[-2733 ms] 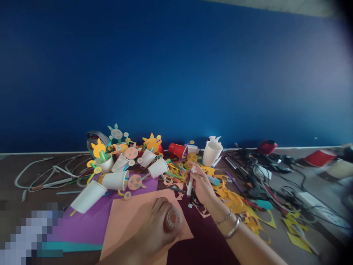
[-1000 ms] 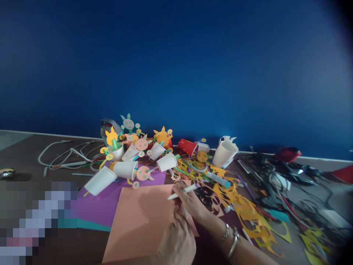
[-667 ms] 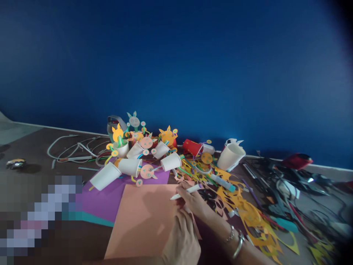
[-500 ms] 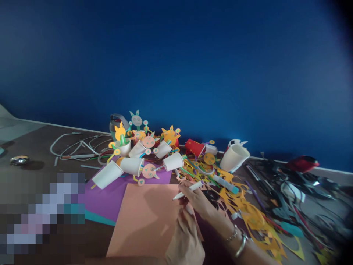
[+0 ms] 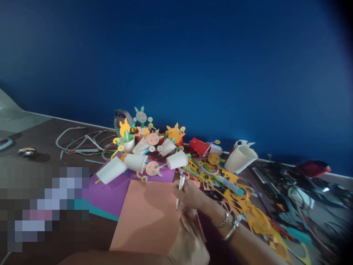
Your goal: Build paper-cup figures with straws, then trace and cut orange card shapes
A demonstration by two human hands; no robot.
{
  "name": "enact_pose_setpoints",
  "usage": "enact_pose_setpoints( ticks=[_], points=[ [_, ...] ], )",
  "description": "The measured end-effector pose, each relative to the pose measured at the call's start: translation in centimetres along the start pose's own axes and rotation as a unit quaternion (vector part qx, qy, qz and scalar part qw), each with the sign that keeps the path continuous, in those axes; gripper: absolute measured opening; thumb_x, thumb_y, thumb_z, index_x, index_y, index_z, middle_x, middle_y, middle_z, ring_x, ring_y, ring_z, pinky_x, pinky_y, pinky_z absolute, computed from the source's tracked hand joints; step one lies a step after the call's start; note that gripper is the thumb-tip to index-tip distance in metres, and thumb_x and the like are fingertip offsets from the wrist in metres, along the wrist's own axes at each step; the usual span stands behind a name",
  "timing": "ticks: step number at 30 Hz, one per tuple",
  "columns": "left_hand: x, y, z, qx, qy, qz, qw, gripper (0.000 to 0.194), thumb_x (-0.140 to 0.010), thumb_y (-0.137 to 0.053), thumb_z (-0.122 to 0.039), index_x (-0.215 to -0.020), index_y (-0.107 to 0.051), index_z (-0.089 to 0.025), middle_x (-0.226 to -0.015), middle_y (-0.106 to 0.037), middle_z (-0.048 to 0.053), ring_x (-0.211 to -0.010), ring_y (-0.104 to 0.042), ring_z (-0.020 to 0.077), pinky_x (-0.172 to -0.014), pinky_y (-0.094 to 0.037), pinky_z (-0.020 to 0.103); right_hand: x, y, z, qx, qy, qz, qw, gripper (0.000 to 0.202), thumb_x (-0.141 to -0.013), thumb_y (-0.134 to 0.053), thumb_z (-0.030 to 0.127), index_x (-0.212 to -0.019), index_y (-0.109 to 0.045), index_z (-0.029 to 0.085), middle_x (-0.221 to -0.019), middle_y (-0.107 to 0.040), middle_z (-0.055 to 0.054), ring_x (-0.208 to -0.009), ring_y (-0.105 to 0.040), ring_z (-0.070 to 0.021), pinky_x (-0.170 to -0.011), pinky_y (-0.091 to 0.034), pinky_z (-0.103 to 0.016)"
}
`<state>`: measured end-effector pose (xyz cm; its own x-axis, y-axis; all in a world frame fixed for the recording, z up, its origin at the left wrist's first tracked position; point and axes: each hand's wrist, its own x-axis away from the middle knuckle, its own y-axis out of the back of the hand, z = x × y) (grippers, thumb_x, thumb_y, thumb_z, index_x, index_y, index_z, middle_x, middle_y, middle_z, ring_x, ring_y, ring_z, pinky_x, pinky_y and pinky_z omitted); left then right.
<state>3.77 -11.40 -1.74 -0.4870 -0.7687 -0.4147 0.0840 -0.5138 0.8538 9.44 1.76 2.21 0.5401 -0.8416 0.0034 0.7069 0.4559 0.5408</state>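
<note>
A sheet of peach-coloured paper (image 5: 146, 217) lies in front of me, with faint shadows across it. In my right hand (image 5: 193, 195) is a white marker (image 5: 180, 187) with a purple end, held almost upright, its tip down by the sheet near my left fingertips. My left hand (image 5: 190, 237) reaches in from below and presses on the right part of the sheet. Its fingers are bent and close together; what lies under them is hidden. Purple paper (image 5: 107, 198) and a strip of teal paper (image 5: 103, 212) show under the peach sheet's left side.
Several white paper cups (image 5: 111, 170) with paper animal faces lie behind the sheet. Yellow paper scraps (image 5: 256, 217) and a glue stick (image 5: 230, 185) are at the right, with dark cables (image 5: 309, 213) beyond. A white cable (image 5: 79, 138) coils at the left; a blue wall (image 5: 176, 66) stands behind.
The marker has turned from slanting to nearly upright in my right hand, its tip lower and slightly right. The left hand stays pressed on the paper. The whole view has shifted a little.
</note>
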Motion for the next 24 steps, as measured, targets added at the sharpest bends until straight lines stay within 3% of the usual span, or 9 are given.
enact_pose_setpoints(
  ticks=[5, 7, 9, 11, 13, 16, 19, 24],
  points=[
    [-0.9, 1.3, 1.5, 0.005, -0.06, 0.018, 0.998, 0.034, -0.072, -0.059, -0.016, -0.102, -0.072, -0.007, -0.093, -0.072, 0.022, -0.083, -0.068, 0.0353, -0.056, -0.056, 0.042, 0.6, -0.7, -0.8, -0.178, -0.083, -0.054, 0.979, 0.034, -0.085, -0.047, 0.034, -0.056, -0.037, 0.022, -0.046, -0.038, 0.006, -0.044, -0.039, -0.0096, -0.044, -0.029, -0.023],
    [-1.6, 2.0, 2.5, 0.021, -0.071, 0.056, 0.996, 0.034, -0.071, -0.062, -0.015, -0.101, -0.07, -0.001, -0.088, -0.071, 0.025, -0.071, -0.068, 0.0299, -0.048, -0.051, 0.034, 1.0, -1.1, -1.2, -0.221, -0.096, -0.08, 0.967, 0.035, -0.086, -0.047, 0.043, -0.059, -0.038, 0.023, -0.047, -0.039, 0.007, -0.043, -0.039, -0.0095, -0.043, -0.03, -0.023],
    [-2.3, 2.4, 3.6, 0.049, -0.107, 0.097, 0.988, 0.024, -0.071, -0.064, -0.011, -0.093, -0.071, -0.003, -0.08, -0.071, 0.02, -0.072, -0.067, 0.0276, -0.051, -0.05, 0.032, 1.3, -1.4, -1.4, -0.258, -0.083, -0.097, 0.958, 0.037, -0.085, -0.049, 0.051, -0.063, -0.041, 0.022, -0.05, -0.041, 0.007, -0.045, -0.038, -0.009, -0.044, -0.031, -0.022],
    [-3.0, 2.5, 4.8, 0.106, -0.125, 0.135, 0.977, 0.015, -0.071, -0.062, -0.004, -0.084, -0.07, -0.007, -0.073, -0.069, 0.013, -0.069, -0.065, 0.023, -0.055, -0.049, 0.03, 1.4, -1.5, -1.5, -0.285, -0.06, -0.1, 0.951, 0.039, -0.082, -0.052, 0.056, -0.066, -0.043, 0.022, -0.054, -0.041, 0.007, -0.048, -0.039, -0.0087, -0.047, -0.035, -0.021],
    [-3.5, 2.3, 6.1, 0.177, -0.115, 0.169, 0.963, 0.019, -0.074, -0.056, 0.0, -0.085, -0.068, -0.01, -0.078, -0.069, 0.01, -0.074, -0.064, 0.021, -0.062, -0.05, 0.029, 1.4, -1.5, -1.6, -0.304, -0.052, -0.093, 0.947, 0.04, -0.08, -0.054, 0.059, -0.069, -0.045, 0.021, -0.055, -0.043, 0.007, -0.049, -0.043, -0.0091, -0.048, -0.039, -0.022],
    [-3.8, 2.3, 8.1, 0.331, -0.114, 0.198, 0.915, 0.028, -0.08, -0.047, 0.001, -0.094, -0.066, -0.014, -0.093, -0.069, 0.008, -0.087, -0.063, 0.0177, -0.074, -0.049, 0.026, 1.2, -1.1, -1.7, -0.314, -0.051, -0.085, 0.944, 0.042, -0.078, -0.056, 0.061, -0.074, -0.049, 0.021, -0.057, -0.048, 0.005, -0.052, -0.049, -0.011, -0.05, -0.042, -0.023],
    [-3.6, 2.4, 9.7, 0.399, -0.113, 0.198, 0.888, 0.027, -0.082, -0.045, 0.0, -0.088, -0.065, -0.017, -0.098, -0.068, 0.005, -0.094, -0.061, 0.0174, -0.079, -0.047, 0.026, 1.1, -0.8, -2.0, -0.32, -0.041, -0.099, 0.941, 0.045, -0.076, -0.055, 0.065, -0.074, -0.05, 0.02, -0.058, -0.048, 0.005, -0.053, -0.049, -0.0111, -0.051, -0.043, -0.024],
    [-2.6, 2.4, 10.2, 0.412, -0.106, 0.168, 0.889, 0.023, -0.085, -0.044, -0.003, -0.08, -0.062, -0.017, -0.089, -0.065, 0.004, -0.086, -0.058, 0.0171, -0.074, -0.046, 0.027, 1.2, -0.6, -2.0, -0.327, -0.028, -0.108, 0.938, 0.047, -0.077, -0.052, 0.067, -0.076, -0.052, 0.02, -0.058, -0.047, 0.004, -0.051, -0.044, -0.0105, -0.051, -0.04, -0.025]
  ],
)
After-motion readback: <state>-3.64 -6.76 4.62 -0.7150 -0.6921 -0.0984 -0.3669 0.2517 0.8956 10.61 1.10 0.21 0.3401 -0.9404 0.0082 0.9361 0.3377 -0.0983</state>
